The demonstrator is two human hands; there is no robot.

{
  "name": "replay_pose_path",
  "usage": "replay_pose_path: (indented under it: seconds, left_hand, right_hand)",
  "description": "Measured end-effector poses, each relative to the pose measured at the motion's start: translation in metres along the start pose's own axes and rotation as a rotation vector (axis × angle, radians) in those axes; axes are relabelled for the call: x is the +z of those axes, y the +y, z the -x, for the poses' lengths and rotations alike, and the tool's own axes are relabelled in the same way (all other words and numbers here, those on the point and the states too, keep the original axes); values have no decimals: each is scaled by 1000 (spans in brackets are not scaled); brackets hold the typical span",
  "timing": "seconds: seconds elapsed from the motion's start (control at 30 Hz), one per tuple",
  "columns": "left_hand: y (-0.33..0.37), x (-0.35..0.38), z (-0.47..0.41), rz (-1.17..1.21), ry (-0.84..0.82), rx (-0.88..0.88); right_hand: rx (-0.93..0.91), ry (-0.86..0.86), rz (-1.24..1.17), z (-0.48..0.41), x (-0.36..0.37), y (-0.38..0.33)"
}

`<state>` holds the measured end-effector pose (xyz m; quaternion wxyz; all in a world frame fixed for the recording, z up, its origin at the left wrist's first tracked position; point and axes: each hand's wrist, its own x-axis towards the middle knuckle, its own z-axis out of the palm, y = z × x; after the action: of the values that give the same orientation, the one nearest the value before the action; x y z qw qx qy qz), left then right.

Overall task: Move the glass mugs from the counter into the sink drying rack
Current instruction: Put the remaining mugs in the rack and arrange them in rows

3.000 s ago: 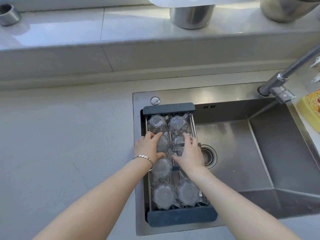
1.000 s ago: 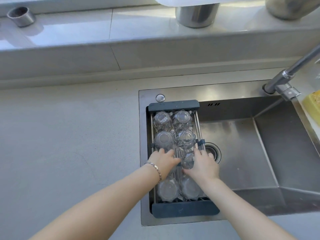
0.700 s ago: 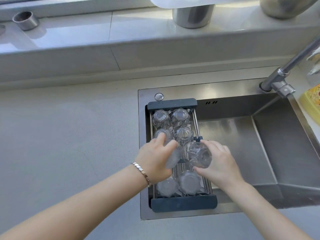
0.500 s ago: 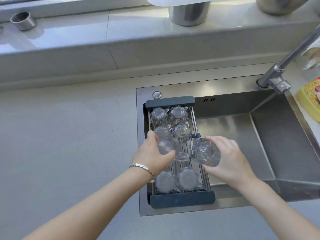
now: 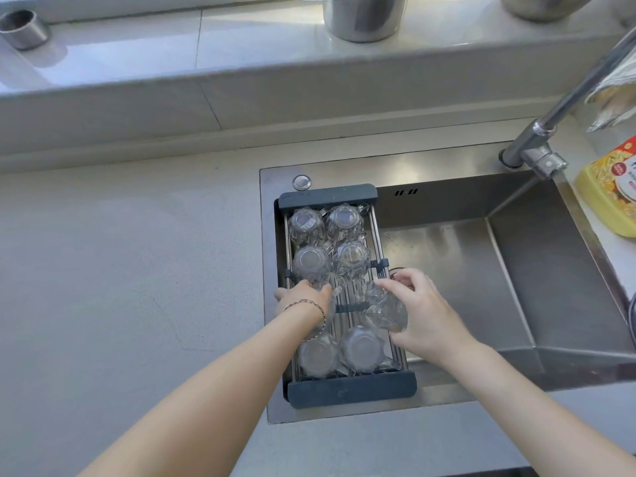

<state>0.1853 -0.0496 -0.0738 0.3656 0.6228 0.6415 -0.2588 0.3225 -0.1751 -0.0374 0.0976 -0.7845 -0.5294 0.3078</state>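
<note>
A dark-framed drying rack [image 5: 326,201] spans the left end of the steel sink [image 5: 447,160]. Several clear glass mugs stand upside down in it: a far pair [image 5: 306,224], a second pair [image 5: 351,257] and a near pair [image 5: 361,347]. My right hand [image 5: 421,315] is shut on a tilted glass mug [image 5: 385,309] just above the rack's middle row. My left hand [image 5: 303,299] grips another glass mug [image 5: 332,289] at the left of that row; most of this mug is hidden under the hand.
A chrome faucet [image 5: 537,146] angles over the sink's far right corner. A yellow bottle [image 5: 609,197] lies on the right rim. Steel cups [image 5: 364,15] stand on the sill behind. Grey counter [image 5: 120,270] extends to the left.
Both hands lifted two mugs out of the rack's middle row, tilted them, and have now lowered them back toward that row.
</note>
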Motion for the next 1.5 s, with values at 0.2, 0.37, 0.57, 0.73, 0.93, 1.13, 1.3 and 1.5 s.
replay_pose_path:
  seconds: [0.2,0.37,0.57,0.73,0.93,1.13,1.3,1.5]
  left_hand:
    - [-5,8,1,-223,171,55]
    - [-24,5,2,-383,221,319]
    - [-38,0,-3,-409,230,460]
    - [-40,1,-4,-376,257,469]
    - [-46,10,-1,-362,339,492]
    - [-43,13,-1,-311,324,475]
    - [-47,12,10,-210,347,547]
    - [-74,21,28,-559,66,936]
  right_hand:
    - [-152,-116,156,-24,11,-5]
    - [-268,-223,271,-43,19,-18]
    - [-346,-217,291,-58,37,-7]
    - [-200,45,33,-43,53,3]
    - [406,-24,-427,-37,66,-3]
    - [455,166,-542,-33,76,-12]
    - [439,6,-763,-17,55,-1]
    - [380,-111,-263,24,55,-8]
